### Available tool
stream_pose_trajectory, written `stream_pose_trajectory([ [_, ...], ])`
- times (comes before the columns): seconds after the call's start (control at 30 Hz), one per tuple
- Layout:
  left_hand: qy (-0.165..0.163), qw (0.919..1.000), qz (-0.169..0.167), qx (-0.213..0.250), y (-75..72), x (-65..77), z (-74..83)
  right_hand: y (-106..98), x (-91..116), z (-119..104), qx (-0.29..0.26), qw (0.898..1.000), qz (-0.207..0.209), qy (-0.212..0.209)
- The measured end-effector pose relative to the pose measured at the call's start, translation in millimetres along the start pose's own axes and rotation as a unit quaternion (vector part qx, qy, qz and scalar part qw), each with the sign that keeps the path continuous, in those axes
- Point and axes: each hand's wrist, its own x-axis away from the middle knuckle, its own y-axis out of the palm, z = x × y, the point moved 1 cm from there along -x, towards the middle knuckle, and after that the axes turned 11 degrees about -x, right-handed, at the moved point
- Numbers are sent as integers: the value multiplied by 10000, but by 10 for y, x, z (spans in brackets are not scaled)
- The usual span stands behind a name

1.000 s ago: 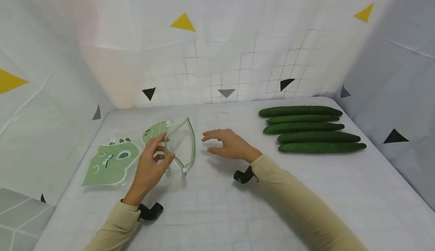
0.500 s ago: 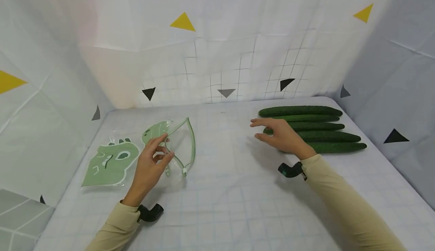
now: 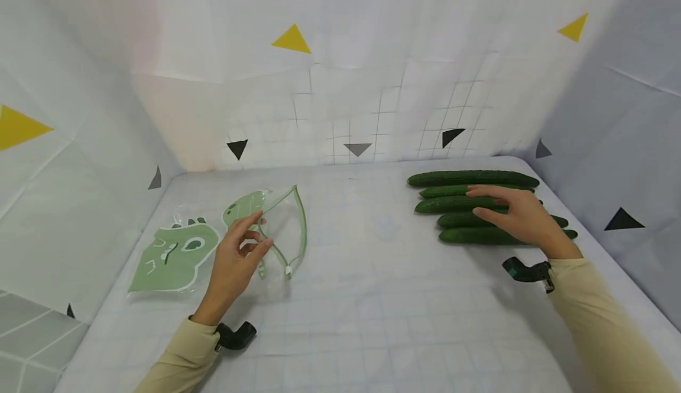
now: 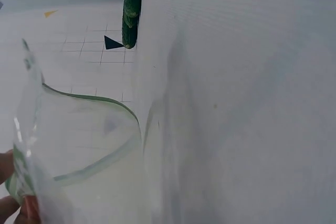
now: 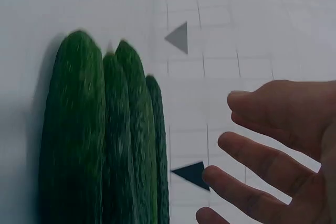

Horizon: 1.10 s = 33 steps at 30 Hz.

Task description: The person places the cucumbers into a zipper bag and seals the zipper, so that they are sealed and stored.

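Note:
A clear plastic zip bag [image 3: 175, 257] with a green cartoon dinosaur print lies at the left of the table, its green-edged mouth [image 3: 304, 227] spread apart and facing right. My left hand [image 3: 231, 263] grips the bag near that mouth; in the left wrist view its fingertips [image 4: 6, 166] show at the bag's side. Several dark green cucumbers [image 3: 473, 178] lie side by side at the right. Over their middle hovers my right hand [image 3: 521, 216], fingers and thumb spread apart with nothing between them. In the right wrist view, the nearest cucumber [image 5: 73, 129] stands apart from the fingers.
A white sheet with a faint grid covers the table [image 3: 362, 310]. White cloth walls [image 3: 351, 85] with yellow, black and grey triangles rise at the back and both sides. A dark camera mount [image 3: 528, 270] sits at the right wrist, another [image 3: 236, 335] at the left.
My right hand has moved rightward from beside the bag's mouth to above the cucumbers. The left hand and the bag have stayed in place.

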Motion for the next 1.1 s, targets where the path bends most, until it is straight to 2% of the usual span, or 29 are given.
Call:
stream_pose_trajectory([
  [0.13, 39, 10000, 41, -1, -2, 2, -16, -93, 127, 100, 109, 9997, -110, 214],
  [0.3, -63, 10000, 24, -15, -15, 22, -15, -152, 292, 250, 24, 9987, -350, 357],
  [0.67, 78, 10000, 48, -9, 8, 3, -26, -413, 662, 633, -84, 9933, -235, 1127],
  [0.97, 6, 10000, -8, 26, -3, 19, -11, -447, 793, 880, -78, 9871, -330, 1562],
  [1.1, 24, 10000, -14, -1, -1, 11, -5, -462, 852, 979, 163, 9835, -361, 1766],
])
